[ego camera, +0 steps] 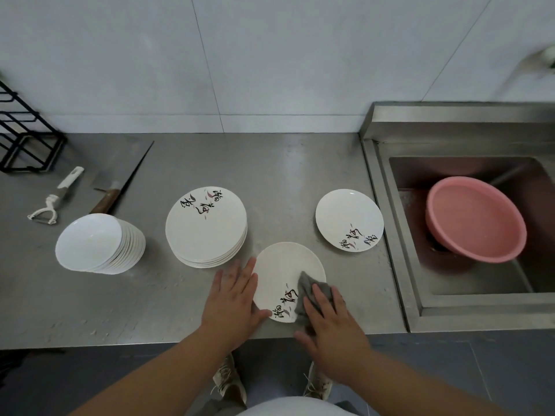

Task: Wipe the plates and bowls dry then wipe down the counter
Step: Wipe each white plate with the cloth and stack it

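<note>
A white plate [283,271] with dark calligraphy lies near the front edge of the steel counter [270,169]. My left hand [235,298] lies flat beside its left rim, thumb resting on the plate's edge. My right hand [329,322] presses a grey cloth [309,288] onto the plate's right side with straight fingers. To the left stands a stack of several matching plates [207,226], and further left a stack of several white bowls [99,243]. A single plate [350,220] lies on the right, close to the sink.
A sink [468,298] at the right holds a tilted pink basin [476,219]. At the back left lie a cleaver [126,175] with a wooden handle, a white peeler [57,196] and a black wire rack [21,130]. Water droplets speckle the counter.
</note>
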### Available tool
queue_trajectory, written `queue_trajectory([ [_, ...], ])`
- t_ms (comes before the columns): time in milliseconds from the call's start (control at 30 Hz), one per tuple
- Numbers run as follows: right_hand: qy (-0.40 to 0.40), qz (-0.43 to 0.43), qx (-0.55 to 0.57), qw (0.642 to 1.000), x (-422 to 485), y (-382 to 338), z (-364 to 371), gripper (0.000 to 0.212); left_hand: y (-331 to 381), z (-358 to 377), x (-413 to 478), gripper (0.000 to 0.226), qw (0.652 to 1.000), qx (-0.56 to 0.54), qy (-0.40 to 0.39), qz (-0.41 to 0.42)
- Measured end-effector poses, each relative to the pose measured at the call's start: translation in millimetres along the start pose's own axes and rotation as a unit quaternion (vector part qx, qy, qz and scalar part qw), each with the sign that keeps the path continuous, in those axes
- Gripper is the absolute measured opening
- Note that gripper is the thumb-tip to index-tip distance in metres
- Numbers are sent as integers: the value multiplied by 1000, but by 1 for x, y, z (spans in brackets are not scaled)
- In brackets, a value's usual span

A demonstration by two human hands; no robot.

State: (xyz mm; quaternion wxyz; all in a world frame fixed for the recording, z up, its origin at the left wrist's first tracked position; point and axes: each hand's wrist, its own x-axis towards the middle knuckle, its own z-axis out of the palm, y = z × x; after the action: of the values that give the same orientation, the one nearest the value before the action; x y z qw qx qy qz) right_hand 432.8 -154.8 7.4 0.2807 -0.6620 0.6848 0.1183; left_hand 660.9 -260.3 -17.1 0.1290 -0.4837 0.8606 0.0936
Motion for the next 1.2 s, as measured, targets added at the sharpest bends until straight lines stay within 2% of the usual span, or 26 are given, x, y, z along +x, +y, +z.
queue_trajectory([
  [67,29,-14,-7,999,18,10,-11,84,-1,4,-1,73,999,3,34,40],
  [133,41,-18,-7,999,39,19,-19,86,-2,8,0,60,996,12,37,75],
  [200,35,-10,17,999,50,19,-19,90,-1,9,1,59,997,9,14,77],
  [333,21,-7,27,999,23,-2,4,83,1,14,2,61,998,-3,13,66],
  [433,-9,-20,19,1000,2,-10,7,96,2,17,-2,60,997,-16,27,64],
  [533,11,-14,19,1000,26,1,-6,95,2,19,-6,43,995,-9,53,89],
  [633,29,-17,16,999,53,13,-18,94,0,25,-10,30,987,-14,111,119],
  [700,26,-10,31,999,52,11,-14,94,0,28,-9,30,984,-21,133,118],
  [833,4,-37,20,999,12,-9,9,96,7,24,-4,35,986,-27,124,106],
  [933,-6,-45,-3,999,7,-2,-1,89,5,18,-1,50,986,-31,121,110],
  [1000,14,-43,3,999,25,7,-17,93,-3,13,0,56,989,-30,114,91],
  [1100,24,-34,24,999,54,19,-33,99,-10,15,-2,46,988,-20,115,100],
  [1200,21,-24,28,999,51,10,-26,88,-6,19,-2,42,987,-17,125,101],
])
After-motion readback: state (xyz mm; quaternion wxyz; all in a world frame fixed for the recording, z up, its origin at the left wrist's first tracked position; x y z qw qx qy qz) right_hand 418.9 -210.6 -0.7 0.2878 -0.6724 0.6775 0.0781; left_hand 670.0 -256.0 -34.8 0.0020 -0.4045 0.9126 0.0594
